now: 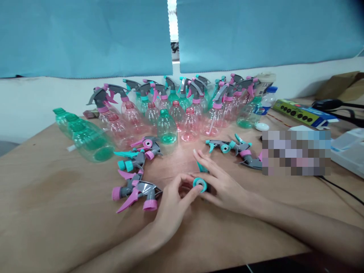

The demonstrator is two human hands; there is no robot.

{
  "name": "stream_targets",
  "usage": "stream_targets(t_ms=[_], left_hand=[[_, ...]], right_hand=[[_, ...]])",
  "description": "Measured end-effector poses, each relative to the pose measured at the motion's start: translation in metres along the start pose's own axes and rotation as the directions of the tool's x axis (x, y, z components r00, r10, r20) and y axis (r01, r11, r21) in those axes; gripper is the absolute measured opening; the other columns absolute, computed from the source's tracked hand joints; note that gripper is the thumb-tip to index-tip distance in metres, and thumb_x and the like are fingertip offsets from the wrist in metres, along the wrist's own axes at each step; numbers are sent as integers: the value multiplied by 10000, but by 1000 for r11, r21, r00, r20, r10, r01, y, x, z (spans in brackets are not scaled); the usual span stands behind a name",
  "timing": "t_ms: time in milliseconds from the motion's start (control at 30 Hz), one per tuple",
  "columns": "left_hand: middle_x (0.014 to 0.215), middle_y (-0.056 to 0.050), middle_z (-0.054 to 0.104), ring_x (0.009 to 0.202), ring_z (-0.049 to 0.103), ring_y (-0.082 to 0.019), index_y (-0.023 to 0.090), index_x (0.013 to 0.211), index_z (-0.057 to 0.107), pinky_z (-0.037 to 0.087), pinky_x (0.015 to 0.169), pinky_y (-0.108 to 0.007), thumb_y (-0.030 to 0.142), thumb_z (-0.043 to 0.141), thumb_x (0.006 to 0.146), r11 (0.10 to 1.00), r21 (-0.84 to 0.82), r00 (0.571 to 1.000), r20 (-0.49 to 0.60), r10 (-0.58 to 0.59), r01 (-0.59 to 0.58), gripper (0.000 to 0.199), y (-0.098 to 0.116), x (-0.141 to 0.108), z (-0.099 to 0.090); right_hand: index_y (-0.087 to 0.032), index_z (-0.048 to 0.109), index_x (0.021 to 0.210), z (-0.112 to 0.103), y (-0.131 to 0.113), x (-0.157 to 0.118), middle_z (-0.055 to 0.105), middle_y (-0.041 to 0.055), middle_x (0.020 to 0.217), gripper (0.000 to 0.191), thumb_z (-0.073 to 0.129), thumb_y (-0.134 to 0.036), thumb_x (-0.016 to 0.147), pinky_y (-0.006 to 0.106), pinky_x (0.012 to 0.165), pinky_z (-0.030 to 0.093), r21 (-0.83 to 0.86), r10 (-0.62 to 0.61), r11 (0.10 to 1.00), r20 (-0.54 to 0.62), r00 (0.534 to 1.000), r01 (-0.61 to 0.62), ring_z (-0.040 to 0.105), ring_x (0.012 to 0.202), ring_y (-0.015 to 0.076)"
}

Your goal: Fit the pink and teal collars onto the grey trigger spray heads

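Observation:
Between my two hands is a teal and grey spray trigger head, its round teal collar facing me. My left hand pinches the collar, the thumb at its opening. Fingers of my right hand wrap the body of the same head, which they mostly hide. Left of my hands lie loose trigger heads, among them a pink and grey one and a teal one. More loose heads, such as a grey and pink one, lie to the right. Beyond stand open bottles, one green and one pink.
Several bottles with trigger heads fitted, like a pink one, stand along the wall. Green bottles are grouped at the left. On the right are a blue-capped bottle, a green and blue box, a clear plastic container and a black cable.

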State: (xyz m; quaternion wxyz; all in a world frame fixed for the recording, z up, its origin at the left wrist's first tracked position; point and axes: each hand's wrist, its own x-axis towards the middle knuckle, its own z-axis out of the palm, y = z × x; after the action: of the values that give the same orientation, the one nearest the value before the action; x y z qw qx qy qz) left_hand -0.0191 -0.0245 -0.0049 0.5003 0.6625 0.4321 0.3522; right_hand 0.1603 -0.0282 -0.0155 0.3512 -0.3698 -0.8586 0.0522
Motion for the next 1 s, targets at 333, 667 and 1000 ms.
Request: stream_targets(t_ms=[333, 667, 1000], left_hand=[[933, -6, 633, 813, 628, -150, 217, 945, 567, 518, 682, -265, 203, 522, 883, 957, 228, 983, -2, 183, -178, 77, 5, -2, -5], [917, -21, 645, 859, 628, -158, 204, 861, 632, 527, 763, -269, 162, 542, 873, 854, 401, 927, -26, 374, -333, 100, 4, 5, -12], [956, -66, 628, 769, 629, -169, 194, 1015, 643, 524, 664, -315, 151, 491, 878, 480, 741, 795, 117, 595, -469, 209, 3, 2, -16]], right_hand=[[-214, 572, 1045, 4, 3, -2, 653, 74, 1145, 219, 609, -304, 849, 365, 922, 521, 267, 207, 944, -20, 978, -194, 588, 1132, 202], [-229, 570, 1217, -1, -1, -3, 591, 85, 1276, 374, 611, -262, 847, 411, 998, 471, 259, 175, 950, 26, 984, -176, 541, 1203, 219], [-231, 631, 1117, -3, 0, -1, 619, 80, 1185, 288, 638, -213, 829, 387, 955, 494, 310, 278, 915, -25, 960, -257, 590, 1120, 211]])
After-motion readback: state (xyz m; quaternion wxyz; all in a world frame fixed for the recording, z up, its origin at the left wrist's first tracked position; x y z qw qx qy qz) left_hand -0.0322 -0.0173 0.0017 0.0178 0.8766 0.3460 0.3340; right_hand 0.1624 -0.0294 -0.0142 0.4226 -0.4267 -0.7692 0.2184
